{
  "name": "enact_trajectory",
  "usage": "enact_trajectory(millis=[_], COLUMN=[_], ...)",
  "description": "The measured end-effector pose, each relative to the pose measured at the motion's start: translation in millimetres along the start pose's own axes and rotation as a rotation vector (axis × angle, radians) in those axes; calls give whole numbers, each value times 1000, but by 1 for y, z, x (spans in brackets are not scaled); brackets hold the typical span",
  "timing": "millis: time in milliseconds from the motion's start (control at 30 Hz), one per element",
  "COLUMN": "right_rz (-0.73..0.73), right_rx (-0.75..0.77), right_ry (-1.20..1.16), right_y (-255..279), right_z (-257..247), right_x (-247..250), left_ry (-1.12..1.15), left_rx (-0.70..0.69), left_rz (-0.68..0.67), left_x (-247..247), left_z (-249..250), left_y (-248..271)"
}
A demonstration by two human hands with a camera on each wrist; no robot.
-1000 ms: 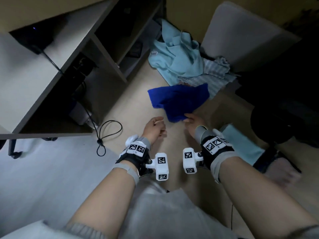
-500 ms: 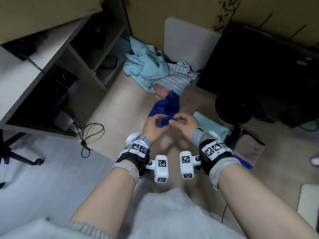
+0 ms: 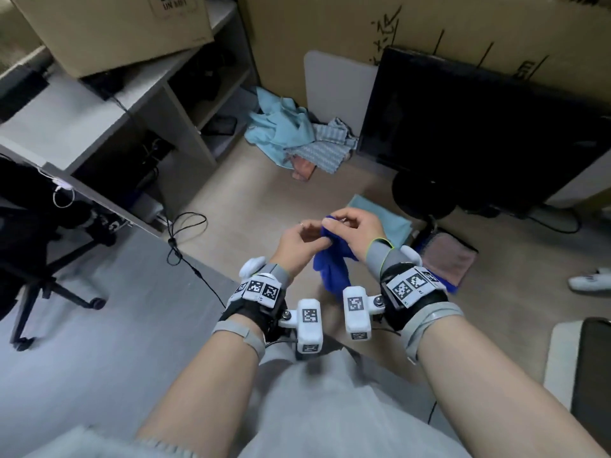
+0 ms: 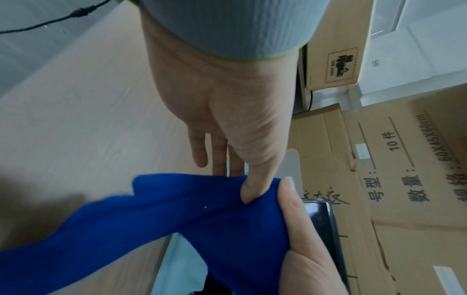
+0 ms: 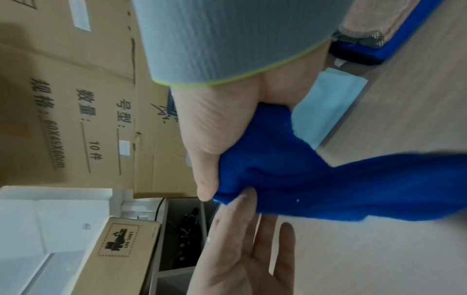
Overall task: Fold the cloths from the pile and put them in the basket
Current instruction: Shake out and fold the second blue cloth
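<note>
I hold a dark blue cloth [image 3: 331,271] up off the floor between both hands, and it hangs bunched below them. My right hand [image 3: 355,228] grips its top edge in a fist [image 5: 209,129]. My left hand [image 3: 296,244] pinches the same edge with its thumb [image 4: 251,188], its other fingers straight behind the cloth [image 4: 202,219]. The pile of cloths [image 3: 297,140], light blue, striped and pink, lies on the floor by the wall. The basket [image 3: 446,257], blue-rimmed with a brownish cloth inside, stands on the floor right of my right wrist.
A folded light-blue cloth [image 3: 385,219] lies on the floor beyond my hands. A black monitor [image 3: 479,127] leans against cardboard boxes at the right. A grey desk [image 3: 99,127] with shelves, a loose cable [image 3: 185,233] and an office chair [image 3: 39,259] fill the left.
The blue cloth has come up off the floor toward me. My left hand, empty before, now pinches it beside the right hand. The view has tilted upward.
</note>
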State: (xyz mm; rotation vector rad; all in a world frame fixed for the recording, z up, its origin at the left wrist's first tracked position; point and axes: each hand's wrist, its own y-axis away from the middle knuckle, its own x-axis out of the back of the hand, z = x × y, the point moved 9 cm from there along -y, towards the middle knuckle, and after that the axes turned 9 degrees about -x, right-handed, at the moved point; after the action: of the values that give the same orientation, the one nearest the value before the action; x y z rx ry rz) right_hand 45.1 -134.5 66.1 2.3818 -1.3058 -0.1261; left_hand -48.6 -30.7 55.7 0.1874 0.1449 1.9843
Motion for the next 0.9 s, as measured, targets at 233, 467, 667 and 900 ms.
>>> enact_trajectory(millis=[233,467,667,900], right_rz=[130,469,670,709], right_rx=[-3,-69,-170,-155], right_ry=[31,56,31,74], right_y=[16,16,13,-4], right_z=[-15,-14,-14,-18], right_x=[29,62,45,11], left_ry=[-389,-499,-384,-135], left_rx=[-50,-1,13,-57], left_rz=[111,-53,-288,-217], left_x=[23,69,91,126], left_z=[25,30,41,55], left_y=[-17,-47,-67,-99])
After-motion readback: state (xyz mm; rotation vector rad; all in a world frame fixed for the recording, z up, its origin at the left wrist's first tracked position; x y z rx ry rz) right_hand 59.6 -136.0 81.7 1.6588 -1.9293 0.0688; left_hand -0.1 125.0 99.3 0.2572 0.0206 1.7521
